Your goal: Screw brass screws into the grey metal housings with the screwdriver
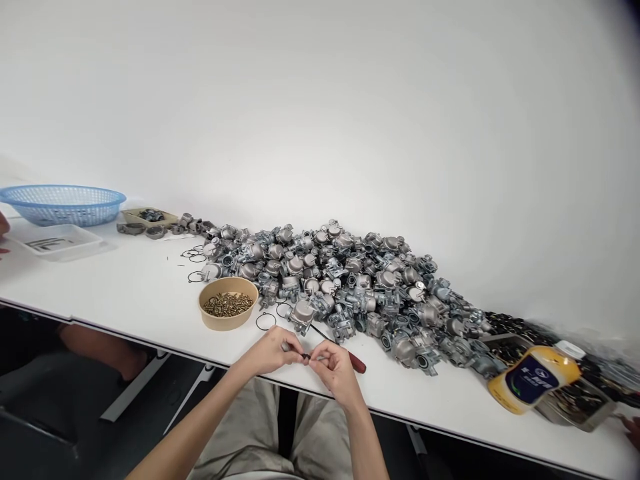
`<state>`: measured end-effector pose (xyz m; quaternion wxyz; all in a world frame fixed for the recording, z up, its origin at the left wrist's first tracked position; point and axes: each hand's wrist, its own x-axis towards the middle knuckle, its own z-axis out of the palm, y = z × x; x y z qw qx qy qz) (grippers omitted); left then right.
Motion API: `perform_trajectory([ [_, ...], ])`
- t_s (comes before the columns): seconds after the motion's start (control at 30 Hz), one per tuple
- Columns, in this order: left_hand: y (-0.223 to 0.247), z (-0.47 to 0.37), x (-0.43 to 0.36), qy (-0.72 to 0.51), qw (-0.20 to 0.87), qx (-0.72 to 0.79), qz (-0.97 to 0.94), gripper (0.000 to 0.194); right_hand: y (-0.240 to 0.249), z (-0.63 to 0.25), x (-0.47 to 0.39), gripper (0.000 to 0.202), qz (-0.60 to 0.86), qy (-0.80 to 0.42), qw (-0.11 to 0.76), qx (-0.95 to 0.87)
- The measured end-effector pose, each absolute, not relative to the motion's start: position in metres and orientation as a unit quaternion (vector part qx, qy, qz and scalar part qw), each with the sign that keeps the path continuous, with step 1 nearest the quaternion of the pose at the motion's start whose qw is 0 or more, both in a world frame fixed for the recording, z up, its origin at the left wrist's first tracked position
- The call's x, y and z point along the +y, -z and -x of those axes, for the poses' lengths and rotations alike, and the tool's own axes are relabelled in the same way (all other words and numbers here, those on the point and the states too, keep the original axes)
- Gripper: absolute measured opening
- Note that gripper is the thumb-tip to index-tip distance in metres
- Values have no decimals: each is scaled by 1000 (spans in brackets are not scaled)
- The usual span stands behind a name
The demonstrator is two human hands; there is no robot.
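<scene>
My left hand (pixel 277 349) and my right hand (pixel 334 371) meet near the table's front edge. Both pinch a small dark part (pixel 305 359) between their fingertips; its kind is too small to make out. Just beyond lies a heap of grey metal carburetors (pixel 350 280), the nearest of them (pixel 303 315) a short way past my fingers. A screwdriver with a red handle (pixel 357 363) rests beside my right hand, its shaft pointing into the heap. Left of my hands stands a round tan bowl (pixel 229 323) of small brass parts (pixel 228 305). Thin black rings (pixel 266 321) lie near it.
At the far left are a blue plastic basket (pixel 65 205), a white tray (pixel 55 241) with thin pieces, and another person's fingers (pixel 3 230). To the right, a yellow bottle (pixel 533 380) leans by metal trays (pixel 577 403) of dark parts. A wall (pixel 320 113) bounds the back.
</scene>
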<state>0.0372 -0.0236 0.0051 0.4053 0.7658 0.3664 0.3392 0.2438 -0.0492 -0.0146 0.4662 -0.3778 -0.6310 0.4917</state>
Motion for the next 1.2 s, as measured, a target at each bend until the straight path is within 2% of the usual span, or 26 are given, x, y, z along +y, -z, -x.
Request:
perform_trajectory([
  [0.17,0,-39,-26,-374,301,390,-786,11,20,-245,-47,24,374,-496,482,-618],
  [0.47,5,-43,-30,-410,217,404,-788,12,8,-246,-52,21,349,-490,437,-668],
  [0.7,17,-48,-30,-483,65,354,-798,14,6,-241,-51,23,380,-467,456,-655],
  [1.2,16,-43,-28,-481,-7,318,-817,17,7,-230,-47,32,437,-449,467,-624],
])
